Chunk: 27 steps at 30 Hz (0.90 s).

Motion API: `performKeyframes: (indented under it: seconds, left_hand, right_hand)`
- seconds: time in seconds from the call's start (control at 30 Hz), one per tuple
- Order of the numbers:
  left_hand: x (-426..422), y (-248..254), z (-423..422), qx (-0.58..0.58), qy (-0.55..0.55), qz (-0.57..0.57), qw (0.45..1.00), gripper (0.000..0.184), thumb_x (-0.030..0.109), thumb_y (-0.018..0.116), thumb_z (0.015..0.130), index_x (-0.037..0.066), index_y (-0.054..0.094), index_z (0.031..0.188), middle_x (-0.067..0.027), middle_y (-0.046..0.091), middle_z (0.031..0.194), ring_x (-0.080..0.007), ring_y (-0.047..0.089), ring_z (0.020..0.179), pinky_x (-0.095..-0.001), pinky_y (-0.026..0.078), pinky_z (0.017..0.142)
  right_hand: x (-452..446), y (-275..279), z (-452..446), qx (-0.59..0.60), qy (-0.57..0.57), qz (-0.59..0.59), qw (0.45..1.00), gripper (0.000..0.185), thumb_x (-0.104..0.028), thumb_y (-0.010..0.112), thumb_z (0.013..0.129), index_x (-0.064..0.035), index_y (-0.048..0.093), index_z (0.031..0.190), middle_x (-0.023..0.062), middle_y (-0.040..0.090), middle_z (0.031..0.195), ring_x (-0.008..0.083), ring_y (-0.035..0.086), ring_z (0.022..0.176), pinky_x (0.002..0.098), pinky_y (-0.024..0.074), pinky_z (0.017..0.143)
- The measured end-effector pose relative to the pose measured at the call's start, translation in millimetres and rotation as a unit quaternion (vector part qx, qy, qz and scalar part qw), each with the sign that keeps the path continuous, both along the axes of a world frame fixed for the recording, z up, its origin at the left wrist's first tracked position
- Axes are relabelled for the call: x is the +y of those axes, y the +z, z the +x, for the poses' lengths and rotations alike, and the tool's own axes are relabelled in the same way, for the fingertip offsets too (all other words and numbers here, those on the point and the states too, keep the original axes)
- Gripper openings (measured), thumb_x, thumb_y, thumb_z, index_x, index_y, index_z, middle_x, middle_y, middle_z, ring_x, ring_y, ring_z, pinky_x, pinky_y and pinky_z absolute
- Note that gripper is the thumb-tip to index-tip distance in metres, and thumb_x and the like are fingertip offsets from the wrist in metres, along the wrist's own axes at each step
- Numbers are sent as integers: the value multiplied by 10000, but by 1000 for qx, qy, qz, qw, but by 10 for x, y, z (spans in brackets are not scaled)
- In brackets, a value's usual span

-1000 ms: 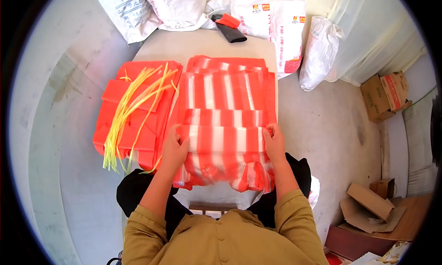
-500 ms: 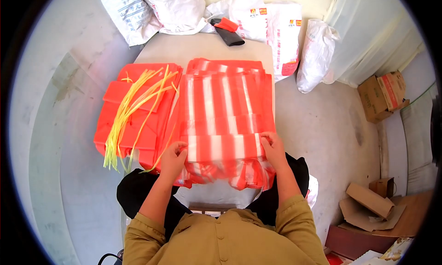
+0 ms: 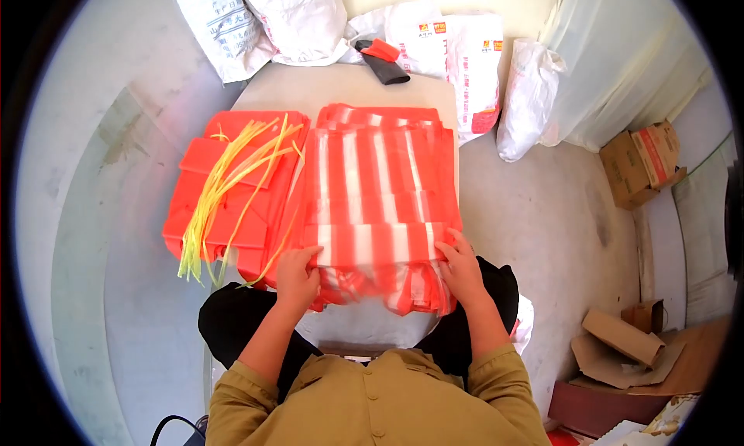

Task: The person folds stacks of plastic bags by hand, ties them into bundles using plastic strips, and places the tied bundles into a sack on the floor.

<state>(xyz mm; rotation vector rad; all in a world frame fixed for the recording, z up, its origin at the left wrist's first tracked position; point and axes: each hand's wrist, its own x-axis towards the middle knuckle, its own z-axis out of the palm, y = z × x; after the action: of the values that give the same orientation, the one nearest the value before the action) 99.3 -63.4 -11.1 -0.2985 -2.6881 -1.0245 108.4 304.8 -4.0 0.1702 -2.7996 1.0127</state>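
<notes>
A stack of red-and-white striped plastic sheets (image 3: 376, 175) lies in front of me, its near part folded into a flat band with crumpled plastic hanging below. My left hand (image 3: 298, 275) pinches the left end of that band, and my right hand (image 3: 460, 268) pinches the right end. To the left is a pile of folded red plastic (image 3: 248, 190), with a bunch of yellow strips (image 3: 213, 194) lying across it.
Beyond the stacks, a dark roll with a red piece (image 3: 385, 70) rests on the beige table (image 3: 310, 89). White sacks (image 3: 298, 24) stand behind. Cardboard boxes (image 3: 643, 163) are at the right, and opened cardboard (image 3: 620, 349) lies at lower right.
Both hands have moved slightly down and toward me in the view, with the edge of the striped plastic between their fingers. The camera view has shifted a little.
</notes>
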Motion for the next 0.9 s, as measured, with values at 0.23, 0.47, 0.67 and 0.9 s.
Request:
performKeyframes:
  seconds: [0.23,0.47,0.67,0.9]
  left_hand:
    - [66,34,53,1,25,-12,1000,375,-40,631,764,59,725,1113,-149,639,982,-374,577,986,-462,466,882]
    - [-41,209,167,23,2,-16,1000,344,-37,689,756,76,740,1076,-128,634,1024,-340,583,1004,-406,474,885]
    - [-263,197,-89,-118,-119,230,959,163,22,661,913,37,662,1075,-104,688,1094,-248,640,1053,-371,494,898]
    - [-167,350,-459,-173,7,107,979,206,234,563,1039,29,581,1057,-220,659,890,-397,668,889,-438,507,760]
  right_hand:
    - [14,-81,-119,70,20,51,996,333,8,690,842,-43,709,1170,167,582,1364,335,635,1091,410,530,950]
    - [71,460,-112,83,110,155,978,322,-79,724,837,-71,713,1158,161,617,1320,345,610,1153,411,526,970]
    - [250,398,-266,-131,50,-151,979,170,-56,592,990,-43,666,1143,29,680,1105,181,620,1088,331,499,946]
    - [170,57,-817,-143,-1,-216,966,145,-144,559,1039,-30,620,1106,-4,651,962,105,586,890,277,482,805]
